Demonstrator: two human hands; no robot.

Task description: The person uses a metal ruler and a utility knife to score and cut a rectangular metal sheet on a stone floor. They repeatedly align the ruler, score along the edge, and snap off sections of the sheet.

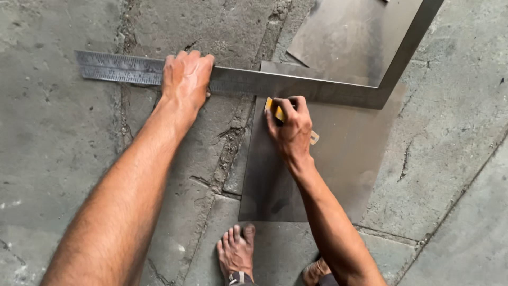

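My left hand point(185, 79) presses flat on the long arm of a steel L-shaped square point(254, 82) that lies across a dark metal sheet point(338, 159) on the concrete floor. My right hand point(290, 127) is closed around a small yellow marking tool point(275, 108), its tip against the square's lower edge at the sheet's upper left corner. The square's short arm point(410, 42) runs up to the right.
A second metal sheet point(344, 37) lies beyond the square at the top. The cracked concrete floor point(53, 159) surrounds everything. My bare left foot point(236, 251) stands on the sheet's near edge, and part of my other foot point(316, 271) shows beside it.
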